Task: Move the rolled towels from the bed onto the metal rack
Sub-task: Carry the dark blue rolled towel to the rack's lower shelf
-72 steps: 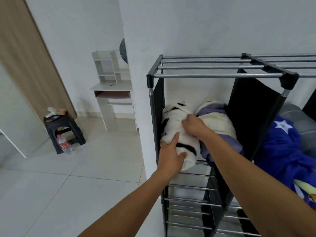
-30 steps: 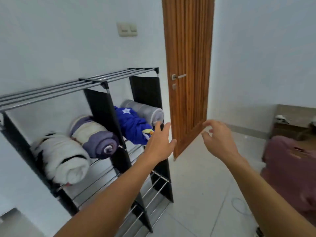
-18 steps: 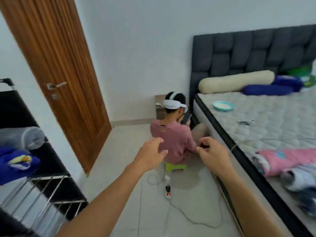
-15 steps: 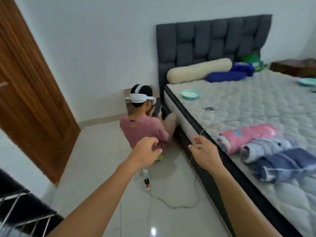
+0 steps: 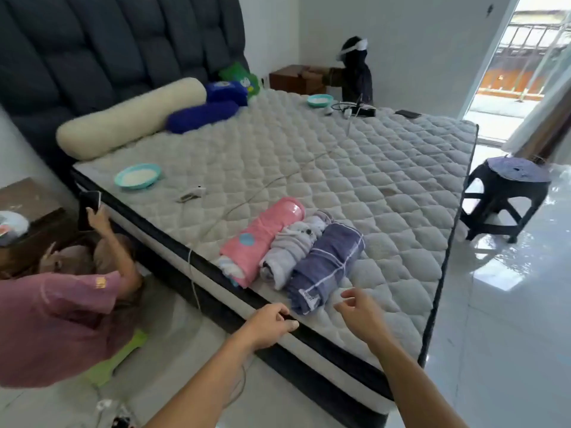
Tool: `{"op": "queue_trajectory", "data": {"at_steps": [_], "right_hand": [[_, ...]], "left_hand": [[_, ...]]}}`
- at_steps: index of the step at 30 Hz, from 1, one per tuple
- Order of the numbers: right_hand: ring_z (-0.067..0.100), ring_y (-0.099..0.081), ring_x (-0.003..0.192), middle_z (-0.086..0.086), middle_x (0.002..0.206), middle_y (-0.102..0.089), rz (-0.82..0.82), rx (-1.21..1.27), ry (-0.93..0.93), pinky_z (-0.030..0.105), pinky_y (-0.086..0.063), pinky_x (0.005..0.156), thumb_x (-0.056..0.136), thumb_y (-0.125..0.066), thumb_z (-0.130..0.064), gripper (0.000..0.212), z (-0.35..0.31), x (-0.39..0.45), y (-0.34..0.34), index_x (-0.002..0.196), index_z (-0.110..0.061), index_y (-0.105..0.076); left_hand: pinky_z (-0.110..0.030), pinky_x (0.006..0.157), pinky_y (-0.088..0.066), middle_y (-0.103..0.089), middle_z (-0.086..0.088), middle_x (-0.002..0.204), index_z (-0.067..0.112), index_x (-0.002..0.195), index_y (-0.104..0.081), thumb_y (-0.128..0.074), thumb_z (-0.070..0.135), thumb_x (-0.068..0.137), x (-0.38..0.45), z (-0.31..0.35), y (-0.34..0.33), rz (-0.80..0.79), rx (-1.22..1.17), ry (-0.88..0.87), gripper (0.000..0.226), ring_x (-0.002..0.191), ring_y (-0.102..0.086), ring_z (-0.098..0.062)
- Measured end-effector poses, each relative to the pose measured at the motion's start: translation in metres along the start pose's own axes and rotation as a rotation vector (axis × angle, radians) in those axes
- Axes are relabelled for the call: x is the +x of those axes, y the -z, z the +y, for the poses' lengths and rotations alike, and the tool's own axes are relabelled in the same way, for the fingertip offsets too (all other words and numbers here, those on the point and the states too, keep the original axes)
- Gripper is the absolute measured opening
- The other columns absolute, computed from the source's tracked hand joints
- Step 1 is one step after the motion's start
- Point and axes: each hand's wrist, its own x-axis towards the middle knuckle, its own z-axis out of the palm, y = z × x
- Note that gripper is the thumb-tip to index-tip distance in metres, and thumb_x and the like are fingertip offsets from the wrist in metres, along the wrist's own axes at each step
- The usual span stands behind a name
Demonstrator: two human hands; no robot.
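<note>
While both sets of fingers were loosely curled and holding nothing, the left hand (image 5: pixel 269 325) hung over the mattress edge and the right hand (image 5: pixel 360 311) sat just below the blue towel (image 5: pixel 324 264). That roll touched a grey towel (image 5: pixel 293 247) and a pink towel (image 5: pixel 262 239), side by side on the bed (image 5: pixel 386 180) at lower center. No rack in frame.
</note>
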Motion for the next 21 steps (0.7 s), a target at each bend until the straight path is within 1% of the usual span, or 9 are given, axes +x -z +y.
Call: {"op": "queue_trajectory", "data": {"at_steps": [2,5,7,8,10,12,15,18,21], "right_hand": [[0.014,-0.057,0.079,-0.007,0.079,-0.057,0.009,0.037,-0.051,0.034,-0.048,0.081,0.089,-0.058,-0.019,0.005,0.003,0.024,0.003,0.094,-0.018,-0.055],[0.017,-0.057,0.088,0.002,0.099,-0.063,0.024,0.109,-0.133,0.030,-0.044,0.078,0.089,-0.059,-0.024,0.026,0.004,0.065,-0.004,0.112,-0.012,-0.058],[0.018,-0.056,0.092,0.005,0.108,-0.062,0.034,0.155,-0.196,0.029,-0.042,0.077,0.088,-0.061,-0.028,0.036,0.005,0.095,-0.012,0.118,-0.009,-0.056],[0.018,-0.055,0.092,0.006,0.109,-0.061,0.041,0.184,-0.243,0.029,-0.041,0.077,0.087,-0.062,-0.031,0.040,0.004,0.108,-0.016,0.120,-0.009,-0.056],[0.019,-0.054,0.092,0.006,0.106,-0.061,0.040,0.272,-0.349,0.031,-0.044,0.079,0.086,-0.064,-0.036,0.045,0.004,0.135,-0.023,0.119,-0.006,-0.057],[0.022,-0.053,0.095,0.008,0.106,-0.058,0.015,0.401,-0.464,0.035,-0.044,0.083,0.085,-0.066,-0.038,0.048,0.006,0.158,-0.030,0.117,-0.004,-0.056],[0.027,-0.052,0.107,0.013,0.125,-0.053,0.023,0.463,-0.578,0.040,-0.044,0.089,0.082,-0.069,-0.042,0.056,0.011,0.180,-0.039,0.121,-0.005,-0.051],[0.026,-0.049,0.113,0.009,0.132,-0.049,0.036,0.506,-0.637,0.041,-0.041,0.089,0.079,-0.071,-0.046,0.071,0.014,0.193,-0.049,0.132,-0.007,-0.044],[0.023,-0.046,0.110,0.004,0.127,-0.049,0.037,0.563,-0.660,0.041,-0.037,0.092,0.076,-0.074,-0.047,0.075,0.016,0.206,-0.055,0.134,-0.011,-0.043]], "left_hand": [[-0.025,0.064,-0.038,-0.051,-0.001,0.092,0.012,0.120,-0.052,-0.063,0.033,0.088,0.027,0.009,-0.005,-0.094,0.003,0.010,0.040,0.083,-0.048,-0.015],[-0.027,0.060,-0.037,-0.049,0.004,0.086,0.017,0.108,-0.046,-0.063,0.033,0.087,0.070,0.016,-0.003,-0.150,-0.033,0.046,0.031,0.079,-0.047,-0.013],[-0.027,0.062,-0.039,-0.052,0.002,0.098,0.017,0.110,-0.046,-0.063,0.031,0.087,0.099,0.020,0.004,-0.152,-0.072,0.066,0.031,0.080,-0.048,-0.012],[-0.027,0.066,-0.040,-0.053,0.000,0.107,0.015,0.114,-0.047,-0.063,0.029,0.087,0.113,0.021,0.007,-0.151,-0.085,0.069,0.034,0.085,-0.049,-0.012],[-0.027,0.078,-0.041,-0.053,-0.001,0.124,0.011,0.127,-0.047,-0.065,0.028,0.086,0.141,0.021,0.015,-0.160,-0.074,0.086,0.048,0.104,-0.052,-0.016],[-0.029,0.082,-0.045,-0.054,-0.001,0.133,0.015,0.130,-0.047,-0.069,0.037,0.079,0.167,0.018,0.020,-0.194,-0.009,0.110,0.059,0.116,-0.053,-0.020],[-0.039,0.081,-0.055,-0.059,0.000,0.128,0.021,0.126,-0.050,-0.071,0.044,0.071,0.197,0.016,0.024,-0.308,0.017,0.145,0.063,0.112,-0.058,-0.023],[-0.051,0.086,-0.053,-0.058,-0.002,0.130,0.020,0.129,-0.048,-0.070,0.043,0.075,0.214,0.019,0.023,-0.433,0.006,0.225,0.063,0.113,-0.057,-0.026],[-0.047,0.082,-0.052,-0.053,-0.007,0.138,0.013,0.135,-0.046,-0.072,0.046,0.075,0.229,0.025,0.024,-0.457,0.057,0.245,0.073,0.120,-0.054,-0.031]]}}
